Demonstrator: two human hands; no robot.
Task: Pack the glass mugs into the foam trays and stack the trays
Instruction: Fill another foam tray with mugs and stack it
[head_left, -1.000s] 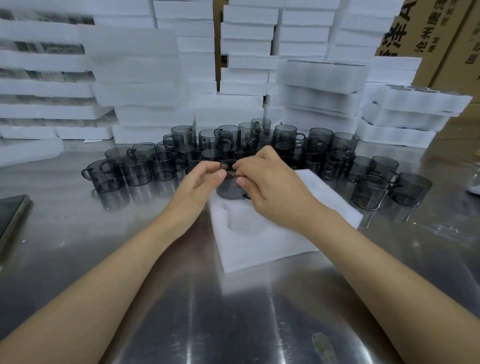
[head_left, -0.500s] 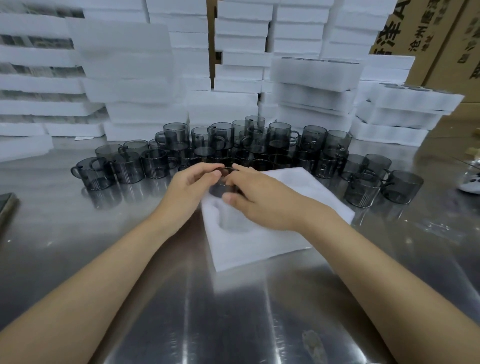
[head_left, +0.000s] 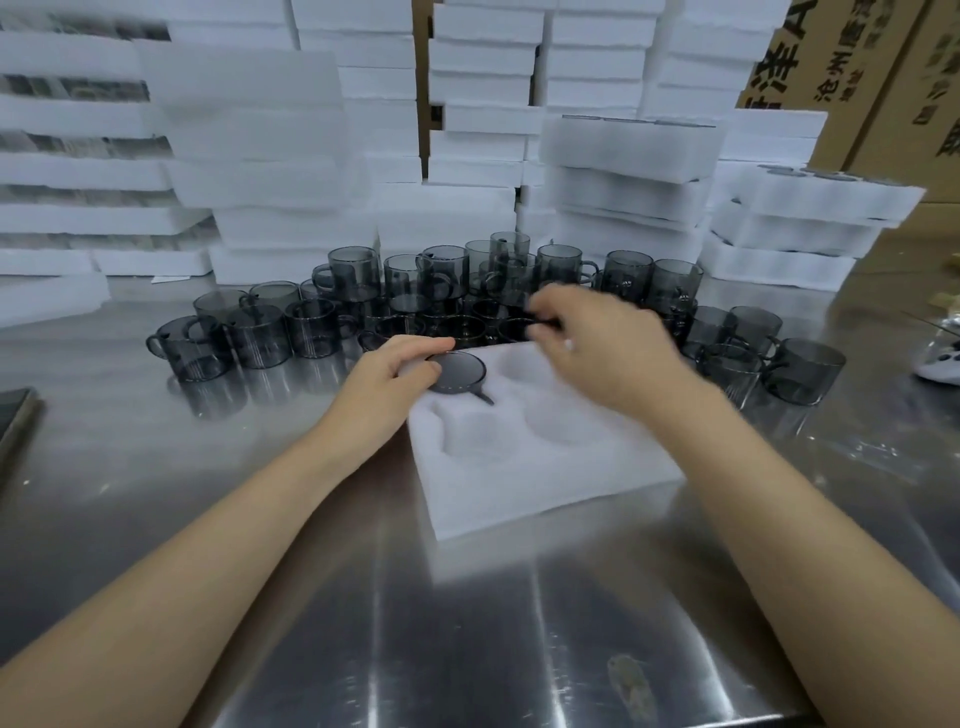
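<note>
White foam tray (head_left: 545, 488) flat on table (head_left: 467, 623): one, four round pockets showing. Smoky grey glass mug (head_left: 462, 371) seated in a pocket: one. Loose grey mugs (head_left: 353, 273) behind it: over twenty, too crowded for exact tally. Stacked foam trays (head_left: 623, 145): dozens. Brown cardboard boxes (head_left: 810, 62): at least two.

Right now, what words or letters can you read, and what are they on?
"泽" and "A": big print on the cardboard box, partly cut off.
"沧州": starts the smaller line on that box; the rest is too blurred to read.
Second cardboard box: characters cropped and blurred, unreadable.
Glass mugs, foam tray: no text visible.
</note>
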